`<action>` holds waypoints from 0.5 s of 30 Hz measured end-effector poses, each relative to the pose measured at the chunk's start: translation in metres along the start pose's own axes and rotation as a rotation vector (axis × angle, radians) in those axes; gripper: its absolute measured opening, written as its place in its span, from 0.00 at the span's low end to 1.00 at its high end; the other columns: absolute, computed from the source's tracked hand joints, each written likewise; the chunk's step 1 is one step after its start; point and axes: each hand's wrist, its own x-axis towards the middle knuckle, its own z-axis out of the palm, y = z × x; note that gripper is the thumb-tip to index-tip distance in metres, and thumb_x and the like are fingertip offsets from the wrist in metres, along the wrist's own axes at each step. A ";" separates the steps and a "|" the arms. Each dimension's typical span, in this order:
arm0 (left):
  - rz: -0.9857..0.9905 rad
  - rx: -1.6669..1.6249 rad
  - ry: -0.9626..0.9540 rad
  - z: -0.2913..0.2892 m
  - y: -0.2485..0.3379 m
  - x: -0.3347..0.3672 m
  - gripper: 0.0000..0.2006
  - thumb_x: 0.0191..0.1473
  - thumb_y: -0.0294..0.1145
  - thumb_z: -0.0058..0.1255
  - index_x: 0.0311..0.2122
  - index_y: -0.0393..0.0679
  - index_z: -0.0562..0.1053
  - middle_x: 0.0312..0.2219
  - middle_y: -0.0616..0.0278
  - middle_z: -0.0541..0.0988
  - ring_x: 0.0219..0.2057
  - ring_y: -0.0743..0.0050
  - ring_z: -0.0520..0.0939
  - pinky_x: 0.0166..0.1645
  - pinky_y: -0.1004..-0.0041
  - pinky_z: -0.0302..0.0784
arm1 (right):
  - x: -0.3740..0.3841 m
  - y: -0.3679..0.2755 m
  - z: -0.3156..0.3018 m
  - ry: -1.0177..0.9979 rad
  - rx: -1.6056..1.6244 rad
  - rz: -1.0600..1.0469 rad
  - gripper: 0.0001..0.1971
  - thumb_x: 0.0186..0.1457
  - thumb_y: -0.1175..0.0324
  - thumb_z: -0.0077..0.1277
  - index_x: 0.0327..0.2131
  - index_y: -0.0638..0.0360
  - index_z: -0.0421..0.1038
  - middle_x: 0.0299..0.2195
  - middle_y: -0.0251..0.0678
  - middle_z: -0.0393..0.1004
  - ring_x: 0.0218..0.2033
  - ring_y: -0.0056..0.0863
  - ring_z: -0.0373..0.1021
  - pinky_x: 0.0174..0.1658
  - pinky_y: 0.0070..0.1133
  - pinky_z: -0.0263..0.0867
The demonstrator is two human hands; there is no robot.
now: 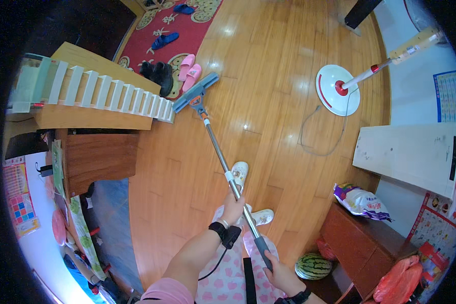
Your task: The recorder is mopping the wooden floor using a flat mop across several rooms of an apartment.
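A long-handled mop (218, 147) runs diagonally from my body toward the far left. My left hand (233, 207) is closed around its metal pole, just below a white joint. Lower down, my right hand (282, 276) grips the dark grey handle end, its fingers partly hidden. The wide blue-grey mop head (195, 95) with an orange part rests on the wooden floor (268, 131). One end of the head is close to a pair of pink slippers (189, 72) at the edge of a red rug (197, 30).
A white-slatted wooden partition (106, 91) stands left of the mop head. Dark shoes (159, 76) and blue slippers (164, 40) are on the rug. At right are a round-based fan stand (329, 99) with a cable, a white cabinet (405, 154), a brown cabinet (349, 238) and a watermelon (313, 266).
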 end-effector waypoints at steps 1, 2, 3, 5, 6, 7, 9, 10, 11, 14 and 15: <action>-0.107 -0.006 -0.027 0.004 0.008 -0.005 0.13 0.57 0.38 0.43 0.31 0.36 0.66 0.19 0.62 0.71 0.20 0.75 0.74 0.23 0.72 0.68 | -0.003 0.009 0.002 0.004 0.003 -0.001 0.28 0.51 0.66 0.51 0.55 0.57 0.54 0.25 0.56 0.72 0.28 0.52 0.71 0.31 0.36 0.67; -0.213 -0.014 -0.054 0.010 0.015 -0.012 0.13 0.57 0.38 0.43 0.32 0.35 0.66 0.20 0.61 0.71 0.22 0.75 0.74 0.24 0.72 0.69 | -0.009 0.020 0.002 0.019 -0.012 -0.020 0.28 0.51 0.66 0.51 0.55 0.57 0.54 0.26 0.56 0.72 0.28 0.51 0.71 0.31 0.36 0.67; -0.138 -0.038 -0.042 0.017 0.021 -0.026 0.11 0.54 0.34 0.43 0.34 0.35 0.65 0.20 0.61 0.69 0.22 0.72 0.72 0.26 0.69 0.68 | -0.017 0.030 0.003 0.028 -0.026 -0.041 0.28 0.51 0.65 0.51 0.54 0.57 0.54 0.26 0.57 0.72 0.29 0.50 0.71 0.31 0.36 0.68; -0.158 -0.017 -0.057 0.038 0.046 -0.068 0.11 0.53 0.32 0.43 0.36 0.34 0.64 0.18 0.60 0.67 0.22 0.67 0.72 0.28 0.65 0.67 | -0.060 0.032 -0.011 -0.023 -0.003 0.094 0.25 0.53 0.67 0.49 0.54 0.55 0.56 0.32 0.55 0.71 0.33 0.50 0.70 0.35 0.34 0.66; -0.211 0.034 -0.035 0.050 0.044 -0.088 0.12 0.54 0.34 0.44 0.34 0.34 0.64 0.18 0.59 0.68 0.23 0.67 0.74 0.27 0.66 0.68 | -0.083 0.030 -0.020 -0.074 0.012 0.211 0.22 0.55 0.70 0.47 0.54 0.54 0.58 0.37 0.54 0.71 0.38 0.50 0.69 0.39 0.33 0.65; -0.117 0.055 -0.066 0.054 0.000 -0.104 0.13 0.54 0.36 0.45 0.35 0.34 0.64 0.19 0.57 0.70 0.23 0.65 0.76 0.26 0.66 0.68 | -0.101 0.037 -0.016 0.028 0.064 0.061 0.22 0.54 0.69 0.47 0.53 0.54 0.59 0.36 0.54 0.72 0.36 0.51 0.70 0.38 0.32 0.66; -0.426 -0.159 -0.295 0.081 -0.021 -0.156 0.19 0.55 0.39 0.44 0.41 0.31 0.61 0.22 0.51 0.72 0.23 0.59 0.76 0.26 0.63 0.71 | -0.146 0.060 -0.012 0.168 0.120 -0.028 0.21 0.54 0.69 0.48 0.52 0.54 0.61 0.35 0.53 0.73 0.34 0.51 0.71 0.36 0.31 0.67; -0.485 0.177 -0.429 0.098 0.043 -0.186 0.23 0.55 0.41 0.43 0.44 0.27 0.58 0.24 0.48 0.72 0.25 0.56 0.77 0.29 0.62 0.72 | -0.178 0.075 -0.011 0.228 0.125 0.074 0.21 0.53 0.69 0.48 0.52 0.55 0.62 0.35 0.53 0.73 0.33 0.50 0.71 0.35 0.31 0.67; -0.424 0.158 -0.482 0.104 0.003 -0.214 0.28 0.56 0.41 0.43 0.48 0.24 0.55 0.33 0.42 0.72 0.36 0.53 0.76 0.40 0.62 0.72 | -0.200 0.080 -0.004 0.226 0.090 0.078 0.20 0.53 0.69 0.49 0.51 0.56 0.63 0.35 0.52 0.73 0.33 0.48 0.72 0.36 0.30 0.68; -0.355 -0.192 -0.699 0.120 0.041 -0.276 0.27 0.55 0.40 0.45 0.51 0.28 0.56 0.48 0.37 0.63 0.50 0.58 0.67 0.55 0.67 0.62 | -0.280 0.130 0.037 0.294 -0.004 0.121 0.19 0.53 0.70 0.49 0.50 0.58 0.65 0.34 0.49 0.74 0.31 0.38 0.73 0.37 0.27 0.68; -0.246 -0.057 -0.772 0.115 0.036 -0.285 0.25 0.55 0.41 0.46 0.49 0.31 0.58 0.42 0.43 0.68 0.43 0.61 0.70 0.50 0.67 0.66 | -0.308 0.146 0.062 0.269 0.055 0.207 0.19 0.53 0.70 0.50 0.49 0.58 0.65 0.32 0.46 0.74 0.31 0.35 0.73 0.37 0.26 0.69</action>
